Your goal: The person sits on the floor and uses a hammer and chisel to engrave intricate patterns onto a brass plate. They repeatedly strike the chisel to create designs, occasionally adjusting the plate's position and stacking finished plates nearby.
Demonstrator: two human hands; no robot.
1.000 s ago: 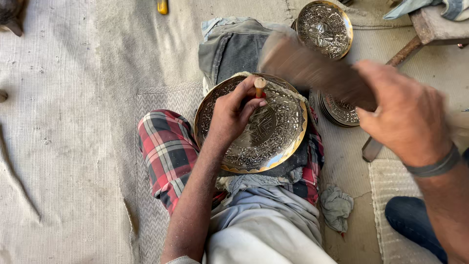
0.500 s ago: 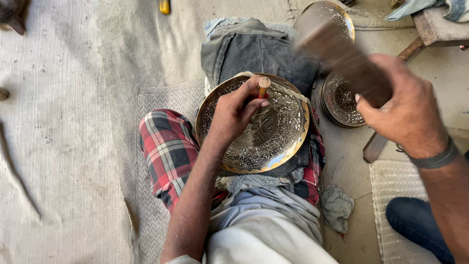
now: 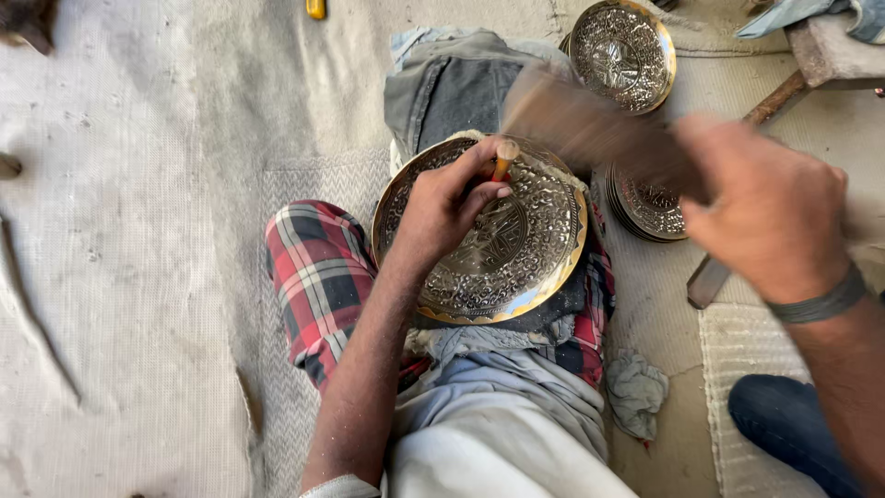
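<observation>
Chisel (image 3: 502,159) upright on engraved plate (image 3: 516,267), left fingers (image 3: 475,189) gripping it | right hand (image 3: 770,207) clenched around blurred mallet (image 3: 590,129)

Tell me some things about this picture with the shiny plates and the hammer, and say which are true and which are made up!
1. The left hand holds a small punch upright on the big engraved plate. True.
2. The big plate lies flat on the bare floor. False: it rests on the person's lap, over checked red cloth.
3. The right hand grips a mallet that looks blurred. True.
4. There is only one engraved plate. False: another engraved dish lies further off, and a stack of plates sits beside the lap.
5. The right wrist is bare. False: it wears a dark band.
</observation>
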